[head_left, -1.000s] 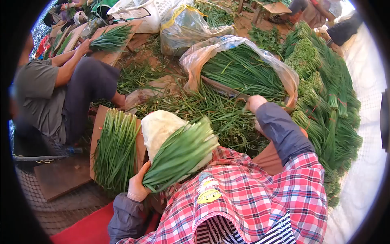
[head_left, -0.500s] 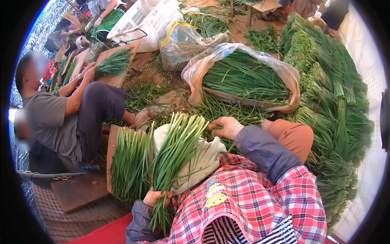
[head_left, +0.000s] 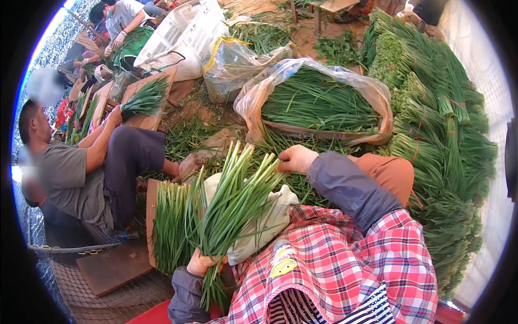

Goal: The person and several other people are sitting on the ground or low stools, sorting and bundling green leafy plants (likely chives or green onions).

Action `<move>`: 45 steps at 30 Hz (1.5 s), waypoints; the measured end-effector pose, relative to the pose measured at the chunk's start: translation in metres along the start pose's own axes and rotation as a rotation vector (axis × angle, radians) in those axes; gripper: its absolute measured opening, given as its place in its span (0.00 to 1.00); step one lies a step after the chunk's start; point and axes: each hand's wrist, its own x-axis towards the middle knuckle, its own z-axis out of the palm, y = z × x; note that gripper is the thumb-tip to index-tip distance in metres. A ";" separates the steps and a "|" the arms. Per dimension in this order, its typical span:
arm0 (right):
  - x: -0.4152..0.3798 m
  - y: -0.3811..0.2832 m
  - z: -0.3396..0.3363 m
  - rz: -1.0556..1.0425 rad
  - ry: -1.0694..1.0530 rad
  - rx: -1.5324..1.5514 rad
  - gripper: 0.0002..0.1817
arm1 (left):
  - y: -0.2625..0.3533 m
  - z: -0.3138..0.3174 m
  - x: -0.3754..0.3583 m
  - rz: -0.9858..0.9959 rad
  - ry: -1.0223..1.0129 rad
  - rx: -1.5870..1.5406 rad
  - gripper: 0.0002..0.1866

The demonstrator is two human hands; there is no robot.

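Across my lap lies a loose bunch of garlic chives [head_left: 229,200], its pale stem ends fanned out at the top. My left hand [head_left: 202,263] is wrapped round the leafy lower part, and the leaf tips hang below it. At the upper right of the bunch, my right hand [head_left: 297,160] has its fingertips pinched on a pale stem end. Under the bunch is a light cloth [head_left: 270,216]. A neater stack of garlic chives [head_left: 170,227] rests to the left on a wooden board [head_left: 151,210].
Ahead stands a plastic-lined container [head_left: 386,116] full of chives. Tied bundles [head_left: 442,146] are piled along the right. A co-worker [head_left: 75,167] sits at left beside a slanted board [head_left: 162,92]. A white crate [head_left: 186,46] stands behind, and loose leaves [head_left: 194,127] litter the ground.
My right hand has closed from spread fingers to a pinch at the stem ends. The bunch's stems are fanned wider. At left, the co-worker's hands have shifted slightly.
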 end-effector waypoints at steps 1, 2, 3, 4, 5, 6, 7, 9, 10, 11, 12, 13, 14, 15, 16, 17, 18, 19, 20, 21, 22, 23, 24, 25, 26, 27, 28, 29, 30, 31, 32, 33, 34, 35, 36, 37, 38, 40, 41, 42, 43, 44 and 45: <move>-0.004 0.000 0.000 0.009 0.045 -0.246 0.18 | 0.003 0.001 0.002 -0.015 0.029 0.022 0.14; -0.008 0.002 0.000 0.006 0.082 -0.288 0.18 | 0.008 0.002 0.005 -0.028 0.057 0.043 0.15; -0.011 0.005 0.003 0.002 0.118 -0.332 0.18 | 0.015 0.017 0.009 0.133 0.124 0.168 0.12; -0.013 0.008 0.005 -0.002 0.152 -0.377 0.18 | 0.005 0.012 0.016 0.261 0.110 0.267 0.12; -0.011 0.013 0.009 -0.008 0.186 -0.399 0.18 | -0.013 0.004 0.028 0.386 0.095 0.365 0.12; -0.009 0.018 0.013 0.001 0.216 -0.396 0.18 | -0.006 0.014 0.025 0.287 0.116 0.226 0.11; -0.006 0.021 0.017 0.009 0.247 -0.393 0.18 | 0.001 0.025 0.022 0.194 0.150 0.081 0.10; -0.003 0.016 0.021 0.049 0.257 -0.456 0.17 | 0.001 0.021 0.022 0.055 0.109 0.064 0.10; -0.001 0.013 0.025 0.085 0.227 -0.501 0.17 | -0.001 0.017 0.021 -0.016 0.089 0.056 0.09; 0.002 0.010 0.027 0.119 0.199 -0.547 0.17 | -0.007 0.013 0.022 -0.079 0.092 -0.003 0.09; 0.005 0.007 0.028 0.155 0.172 -0.596 0.16 | -0.009 0.012 0.021 -0.094 0.099 -0.018 0.09; 0.007 0.005 0.028 0.140 0.173 -0.654 0.16 | -0.006 0.015 0.021 -0.111 0.104 -0.032 0.09; 0.009 0.008 0.025 0.172 0.211 -0.643 0.15 | -0.007 0.017 0.021 -0.128 0.108 -0.049 0.09; 0.015 0.013 0.021 0.202 0.251 -0.634 0.15 | -0.010 0.018 0.020 -0.097 0.093 -0.087 0.10; 0.022 0.018 0.017 0.229 0.292 -0.626 0.15 | -0.014 0.017 0.021 -0.084 0.077 -0.088 0.10; 0.033 0.040 0.011 0.285 0.391 -0.660 0.15 | -0.018 0.016 0.020 -0.068 0.065 -0.090 0.10; 0.038 0.065 -0.001 0.338 0.493 -0.691 0.14 | -0.021 0.013 0.020 -0.051 0.055 -0.090 0.10; 0.027 0.070 -0.023 0.410 0.523 -0.647 0.13 | -0.024 0.011 0.018 -0.061 0.046 -0.101 0.10; 0.022 0.092 -0.040 0.465 0.448 -0.734 0.11 | -0.027 0.008 0.017 -0.073 0.033 -0.113 0.09; 0.009 0.088 -0.057 0.646 0.165 -0.830 0.14 | -0.030 0.004 0.015 -0.090 0.016 -0.122 0.09; -0.005 0.079 -0.054 0.676 -0.065 -1.084 0.18 | -0.037 -0.001 0.017 -0.091 0.013 -0.149 0.10; -0.007 0.080 -0.047 0.677 -0.180 -1.145 0.19 | -0.046 -0.005 0.021 -0.086 0.009 -0.179 0.12; -0.006 0.081 -0.040 0.676 -0.299 -1.211 0.21 | -0.052 -0.008 0.025 -0.080 0.005 -0.215 0.13; 0.002 0.076 -0.033 0.693 -0.122 -1.013 0.22 | -0.055 -0.009 0.027 -0.092 -0.009 -0.206 0.14; 0.013 0.068 -0.024 0.699 0.045 -0.802 0.23 | -0.055 -0.010 0.027 -0.112 -0.019 -0.193 0.15; 0.022 0.063 -0.021 0.468 0.104 -0.511 0.22 | -0.056 -0.012 0.026 -0.133 -0.028 -0.175 0.16; 0.033 0.057 -0.019 0.237 0.157 -0.217 0.23 | -0.057 -0.009 0.027 -0.070 0.015 -0.143 0.15; 0.041 0.028 -0.022 0.184 0.105 -0.016 0.31 | -0.057 -0.001 0.028 -0.008 0.057 -0.109 0.13; 0.049 0.012 -0.011 0.141 0.117 0.054 0.34 | -0.058 0.002 0.030 0.056 0.097 -0.074 0.11; 0.064 0.003 0.000 0.153 0.003 -0.036 0.34 | -0.059 0.000 0.031 0.092 0.080 0.002 0.12; 0.078 0.000 0.009 0.166 -0.112 -0.128 0.34 | -0.059 -0.002 0.032 0.130 0.065 0.076 0.13; 0.084 -0.001 0.016 0.122 -0.151 -0.024 0.35 | -0.057 -0.002 0.032 0.159 0.033 0.137 0.13; 0.088 0.001 0.022 0.078 -0.192 0.080 0.35 | -0.056 0.000 0.031 0.161 0.027 0.126 0.14; 0.096 0.007 0.031 0.048 -0.223 0.270 0.32 | -0.056 0.002 0.030 0.163 0.021 0.115 0.14; 0.098 0.016 0.036 0.032 -0.260 0.392 0.30 | -0.056 0.005 0.030 0.165 0.015 0.104 0.14; 0.093 0.012 0.036 0.014 -0.294 0.518 0.28 | -0.051 0.008 0.026 0.129 0.035 0.029 0.14; 0.090 0.010 0.036 -0.006 -0.326 0.643 0.27 | -0.048 0.009 0.025 0.095 0.055 -0.044 0.15; 0.090 0.014 0.036 -0.015 -0.367 0.679 0.21 | -0.048 0.006 0.026 0.107 0.020 0.002 0.15; 0.086 0.012 0.036 -0.021 -0.374 0.712 0.21 | -0.048 0.005 0.027 0.115 0.006 0.022 0.16; 0.084 0.011 0.037 -0.028 -0.385 0.744 0.20 | -0.048 0.003 0.027 0.074 0.000 -0.040 0.17; 0.086 0.011 0.039 -0.019 -0.348 0.646 0.18 | -0.049 0.001 0.026 0.034 -0.004 -0.102 0.18; 0.087 0.011 0.038 0.009 -0.391 0.659 0.17 | -0.050 0.000 0.025 -0.006 -0.005 -0.165 0.19; 0.086 0.011 0.035 0.038 -0.435 0.672 0.17 | -0.050 -0.001 0.026 -0.036 -0.009 -0.202 0.19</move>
